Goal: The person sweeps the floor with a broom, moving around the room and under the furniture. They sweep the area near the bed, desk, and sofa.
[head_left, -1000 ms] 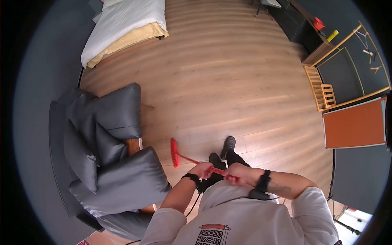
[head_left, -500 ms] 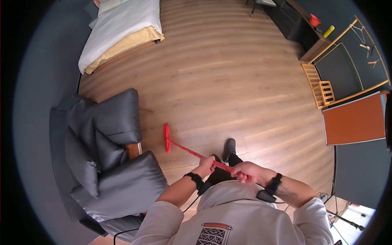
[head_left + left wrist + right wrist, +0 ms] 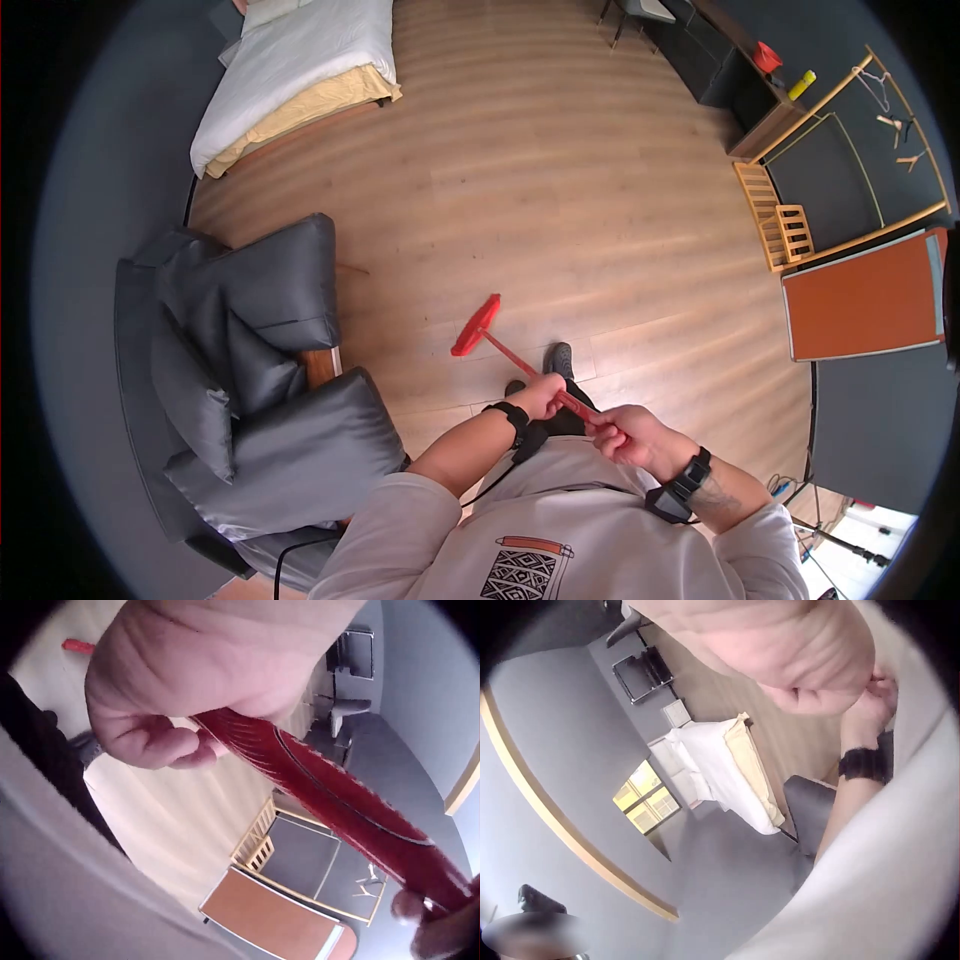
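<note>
A red broom (image 3: 513, 352) slants across the front of the body, its red head (image 3: 475, 325) over the wooden floor just ahead of the shoes. My left hand (image 3: 540, 397) grips the handle lower down, with fingers curled round it. Near the top end, my right hand (image 3: 632, 437) holds the same handle. In the left wrist view the patterned red handle (image 3: 337, 795) runs from under the left hand (image 3: 202, 675) to the right hand's fingertips (image 3: 442, 926). The right wrist view shows the right hand (image 3: 780, 645) curled, hiding the broom there.
A grey sofa (image 3: 290, 460) with cushions stands close on the left. Beyond it is a bed (image 3: 300, 75). Along the right are a wooden clothes rack (image 3: 775, 215), an orange-brown board (image 3: 860, 298) and a dark cabinet (image 3: 715, 60). Wooden floor (image 3: 540, 190) stretches ahead.
The broom head has swung from near the sofa to the right, after moving forward earlier. Both hands have shifted right with the handle and keep their hold.
</note>
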{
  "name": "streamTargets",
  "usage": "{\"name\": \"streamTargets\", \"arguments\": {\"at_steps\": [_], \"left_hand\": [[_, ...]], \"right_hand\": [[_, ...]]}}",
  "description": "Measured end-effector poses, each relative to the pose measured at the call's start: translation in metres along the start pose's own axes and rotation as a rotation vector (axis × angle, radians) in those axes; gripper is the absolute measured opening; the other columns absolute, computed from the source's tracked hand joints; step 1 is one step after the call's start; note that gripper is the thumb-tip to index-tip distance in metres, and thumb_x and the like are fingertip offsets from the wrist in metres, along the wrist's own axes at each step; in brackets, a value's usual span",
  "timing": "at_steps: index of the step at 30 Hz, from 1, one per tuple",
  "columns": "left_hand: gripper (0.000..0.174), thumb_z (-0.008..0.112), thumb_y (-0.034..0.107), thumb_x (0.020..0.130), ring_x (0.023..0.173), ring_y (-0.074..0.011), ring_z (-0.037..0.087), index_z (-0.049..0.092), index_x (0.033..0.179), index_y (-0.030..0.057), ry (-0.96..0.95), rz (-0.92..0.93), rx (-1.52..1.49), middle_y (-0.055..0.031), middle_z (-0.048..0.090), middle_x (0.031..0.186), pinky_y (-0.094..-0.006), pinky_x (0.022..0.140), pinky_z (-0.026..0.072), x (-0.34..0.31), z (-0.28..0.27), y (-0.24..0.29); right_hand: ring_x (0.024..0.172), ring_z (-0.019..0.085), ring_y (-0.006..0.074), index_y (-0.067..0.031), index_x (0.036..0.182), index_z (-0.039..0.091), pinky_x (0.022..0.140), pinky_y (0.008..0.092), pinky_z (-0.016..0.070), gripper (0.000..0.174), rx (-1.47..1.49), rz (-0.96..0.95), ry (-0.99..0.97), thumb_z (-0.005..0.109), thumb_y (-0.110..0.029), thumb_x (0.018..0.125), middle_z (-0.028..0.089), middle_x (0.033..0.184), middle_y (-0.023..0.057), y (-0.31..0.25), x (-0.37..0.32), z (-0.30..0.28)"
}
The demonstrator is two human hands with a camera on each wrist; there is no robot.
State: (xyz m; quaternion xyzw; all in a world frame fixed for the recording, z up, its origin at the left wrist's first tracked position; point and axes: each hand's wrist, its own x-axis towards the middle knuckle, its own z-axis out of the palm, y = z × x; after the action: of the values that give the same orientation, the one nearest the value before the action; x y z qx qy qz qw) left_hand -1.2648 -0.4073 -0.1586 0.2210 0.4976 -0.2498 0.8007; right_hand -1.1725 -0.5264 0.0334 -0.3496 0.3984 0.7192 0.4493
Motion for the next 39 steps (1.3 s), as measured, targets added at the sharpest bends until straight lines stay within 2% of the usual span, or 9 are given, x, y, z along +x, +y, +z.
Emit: {"name": "streamTargets", "arguments": {"at_steps": [2,6,14,18,22,26,28,34,39], "left_hand": [[0.012,0.050,0.012,0.065,0.037,-0.0125,0.041,0.044,0.055,0.0099,0.026,0.063,-0.041,-0.0021,0.042,0.047,-0.0216,0.032,0.0278,-0.012,0.011,-0.006],[0.008,0.050,0.008,0.063,0.039,-0.0123,0.040,0.043,0.059,0.0078,0.056,0.068,-0.101,-0.0035,0.042,0.050,-0.0235,0.033,0.0266,-0.034,0.009,-0.018],[0.016,0.052,0.013,0.065,0.037,-0.0107,0.034,0.039,0.055,0.0123,0.206,0.031,-0.263,0.0004,0.036,0.047,-0.0229,0.032,0.0249,-0.018,-0.044,-0.052],[0.018,0.052,0.020,0.067,0.035,-0.0098,0.029,0.039,0.056,0.0149,0.104,-0.044,-0.127,0.0020,0.033,0.047,-0.0211,0.032,0.0218,0.010,-0.045,-0.068],[0.018,0.050,0.021,0.071,0.036,-0.0087,0.028,0.041,0.057,0.0146,-0.056,-0.002,0.020,0.0026,0.033,0.047,-0.0220,0.032,0.0222,0.027,-0.015,-0.072],[0.019,0.053,0.023,0.073,0.039,-0.0084,0.036,0.045,0.059,0.0130,-0.260,-0.155,0.115,0.0020,0.039,0.050,-0.0213,0.034,0.0279,0.008,0.016,-0.044],[0.019,0.055,0.023,0.072,0.042,-0.0089,0.040,0.046,0.059,0.0129,-0.271,-0.178,0.098,0.0014,0.042,0.051,-0.0215,0.036,0.0306,-0.002,0.032,-0.036],[0.015,0.057,0.016,0.071,0.041,-0.0097,0.042,0.048,0.060,0.0117,-0.033,0.019,-0.033,0.0013,0.045,0.051,-0.0220,0.037,0.0332,-0.008,0.061,-0.020],[0.014,0.055,0.014,0.068,0.039,-0.0102,0.041,0.046,0.058,0.0115,0.153,0.104,0.068,0.0004,0.043,0.048,-0.0229,0.034,0.0302,0.041,0.063,0.008]], "right_hand": [[0.043,0.036,0.0039,-0.0008,0.091,0.042,0.031,0.0131,0.0277,0.009,-0.040,0.053,0.043,0.044,-0.007,0.085,0.044,0.068,0.0045,0.001,-0.015,-0.005],[0.043,0.036,0.0045,-0.0029,0.084,0.044,0.030,0.0128,0.0257,0.005,-0.297,-0.008,0.033,0.049,-0.006,0.082,0.045,0.068,0.0046,0.009,-0.035,0.000],[0.041,0.036,0.0041,-0.0012,0.078,0.045,0.031,0.0131,0.0262,0.010,-0.442,0.219,0.008,0.050,-0.008,0.082,0.046,0.066,0.0041,-0.006,0.043,-0.018],[0.040,0.035,0.0035,-0.0013,0.075,0.045,0.030,0.0130,0.0262,0.012,-0.633,0.150,0.152,0.050,-0.010,0.082,0.045,0.063,0.0031,-0.012,0.043,-0.020],[0.041,0.034,0.0039,-0.0017,0.078,0.044,0.030,0.0137,0.0245,0.007,-0.523,0.130,0.174,0.048,-0.007,0.082,0.045,0.064,0.0040,-0.005,0.012,-0.038],[0.041,0.034,0.0047,-0.0031,0.078,0.045,0.030,0.0155,0.0228,0.005,-0.486,0.029,0.221,0.049,-0.004,0.080,0.045,0.064,0.0038,-0.012,-0.033,-0.034],[0.041,0.033,0.0048,-0.0033,0.080,0.044,0.031,0.0155,0.0221,0.005,-0.449,0.056,0.168,0.049,-0.002,0.080,0.045,0.065,0.0040,-0.026,-0.054,-0.035],[0.043,0.034,0.0043,-0.0037,0.080,0.045,0.031,0.0144,0.0249,0.004,-0.550,-0.032,0.067,0.048,-0.001,0.079,0.046,0.067,0.0042,-0.041,-0.074,-0.055],[0.042,0.034,0.0043,-0.0038,0.083,0.046,0.032,0.0145,0.0261,0.005,-0.252,-0.035,-0.014,0.050,-0.006,0.082,0.047,0.069,0.0044,-0.070,-0.027,-0.097]]}}
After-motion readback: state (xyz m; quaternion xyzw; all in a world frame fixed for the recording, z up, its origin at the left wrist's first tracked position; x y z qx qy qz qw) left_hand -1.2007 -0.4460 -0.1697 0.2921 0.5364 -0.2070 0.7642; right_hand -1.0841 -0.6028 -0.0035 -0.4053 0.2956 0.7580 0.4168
